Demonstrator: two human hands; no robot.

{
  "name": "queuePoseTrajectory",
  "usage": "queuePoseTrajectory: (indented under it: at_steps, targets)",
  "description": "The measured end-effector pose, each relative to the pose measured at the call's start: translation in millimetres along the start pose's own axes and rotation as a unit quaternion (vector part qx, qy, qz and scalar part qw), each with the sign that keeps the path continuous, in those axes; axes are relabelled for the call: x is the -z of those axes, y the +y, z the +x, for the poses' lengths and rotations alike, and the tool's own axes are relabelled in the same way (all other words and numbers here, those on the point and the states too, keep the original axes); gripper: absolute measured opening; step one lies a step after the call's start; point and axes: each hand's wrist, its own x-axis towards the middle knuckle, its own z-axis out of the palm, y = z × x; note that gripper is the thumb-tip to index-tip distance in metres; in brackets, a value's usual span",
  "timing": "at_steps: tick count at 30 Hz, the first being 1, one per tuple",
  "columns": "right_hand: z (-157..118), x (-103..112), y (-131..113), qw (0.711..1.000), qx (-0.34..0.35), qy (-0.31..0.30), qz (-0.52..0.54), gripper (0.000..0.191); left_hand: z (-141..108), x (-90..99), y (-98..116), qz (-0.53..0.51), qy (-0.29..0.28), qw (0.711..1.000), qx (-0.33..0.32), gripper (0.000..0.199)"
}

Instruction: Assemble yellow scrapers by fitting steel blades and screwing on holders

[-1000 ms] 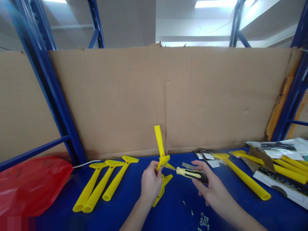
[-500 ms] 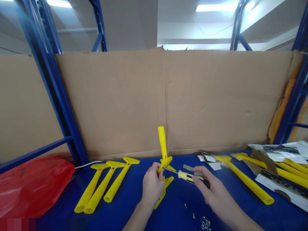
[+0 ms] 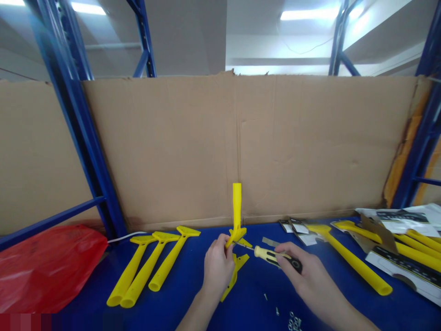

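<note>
My left hand (image 3: 217, 263) is closed round the flared head of a yellow plastic scraper handle (image 3: 237, 202), whose hollow grip points up. In my right hand (image 3: 301, 269) lies a screwdriver (image 3: 267, 253) with a pale yellow and black grip. Its shaft points left into the head of the scraper handle; where the tip sits is hard to make out. Below my left hand, another yellow piece (image 3: 237, 271) lies on the blue table (image 3: 193, 303). Just beyond the screwdriver is a flat metal blade (image 3: 270, 241). Small screws (image 3: 277, 311) and a pile of nuts (image 3: 294, 321) lie in front.
Three more yellow handles (image 3: 167, 259) lie to the left, beside a red plastic bag (image 3: 51, 271). On the right are another yellow handle (image 3: 358, 262) and several more among printed card packaging (image 3: 409, 271). A cardboard sheet (image 3: 172, 147) between blue posts (image 3: 86, 138) closes off the back.
The scraper handle in my left hand has turned slightly, its grip swinging right to stand more upright. Both hands keep nearly the same place, and the screwdriver has barely shifted.
</note>
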Motion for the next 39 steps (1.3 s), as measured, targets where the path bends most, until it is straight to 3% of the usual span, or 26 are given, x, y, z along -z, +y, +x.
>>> queuePoseTrajectory:
  at_steps: [3,5,8,11,15,24,30,33,37,39]
  targets:
    - [-0.7,-5.7,3.4,0.993,-0.093,-0.047,0.054,0.04,0.5,1.6,0.3,-0.012,-0.005,1.0,-0.009,0.01]
    - [-1.6,-9.2,6.2,0.989,-0.12,-0.062,0.067,0.041,1.3,2.1,-0.5,-0.022,-0.006,1.0,-0.007,0.009]
    - [-3.5,-12.3,10.2,0.997,-0.059,-0.014,0.04,0.031,2.4,1.5,-1.8,-0.024,-0.006,1.0,0.008,0.007]
    - [-4.1,-12.1,13.4,0.999,0.024,0.03,0.018,0.037,2.5,0.4,-1.7,-0.022,-0.011,1.0,0.017,0.008]
    - [-2.5,-7.3,12.3,0.995,0.085,0.019,-0.043,0.01,1.7,0.8,-0.8,-0.019,-0.009,1.0,0.013,0.008]
    - [-3.3,-2.9,8.2,0.996,0.06,0.04,-0.058,0.02,0.9,2.1,0.3,-0.01,-0.001,1.0,-0.004,0.01]
    - [-3.2,-6.5,7.9,0.999,-0.027,-0.017,0.03,0.036,0.1,1.2,3.0,-0.014,0.003,1.0,-0.013,0.01]
    - [-4.3,-10.1,8.1,1.0,-0.012,-0.021,0.013,0.034,1.4,-0.2,0.4,-0.037,0.012,0.999,0.003,0.009]
    - [-6.3,-11.6,7.7,0.996,0.049,0.038,-0.06,0.029,2.0,-1.1,-1.7,-0.043,0.024,0.999,0.015,0.009]
    - [-5.9,-9.5,7.2,0.994,0.075,0.032,-0.072,0.02,1.5,-0.5,-1.0,-0.037,0.027,0.999,0.008,0.009]
